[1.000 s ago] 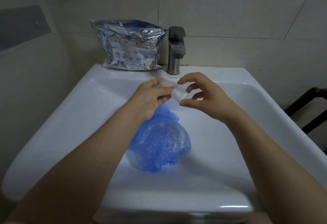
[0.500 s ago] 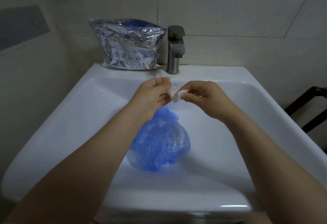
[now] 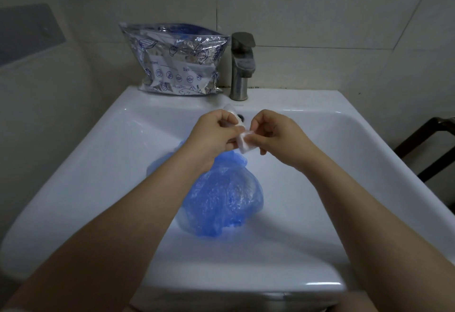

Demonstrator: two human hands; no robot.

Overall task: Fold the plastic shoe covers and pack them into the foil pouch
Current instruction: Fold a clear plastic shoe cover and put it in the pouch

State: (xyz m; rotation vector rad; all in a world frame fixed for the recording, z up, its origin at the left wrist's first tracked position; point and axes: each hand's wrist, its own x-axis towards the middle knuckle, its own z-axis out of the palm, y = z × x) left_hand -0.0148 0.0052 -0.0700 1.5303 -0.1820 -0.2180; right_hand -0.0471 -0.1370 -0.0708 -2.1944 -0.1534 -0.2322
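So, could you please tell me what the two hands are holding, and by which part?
Both pinch one small folded white translucent plastic piece: the left hand holds its upper end, the right hand its lower right edge.

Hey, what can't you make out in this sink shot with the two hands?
Head view only:
- Small white piece: both hands pinch it; what it is stays unclear.
- Blue shoe covers: left forearm hides part.
- Foil pouch: print too small to read.
- Drain hole: mostly behind left hand.
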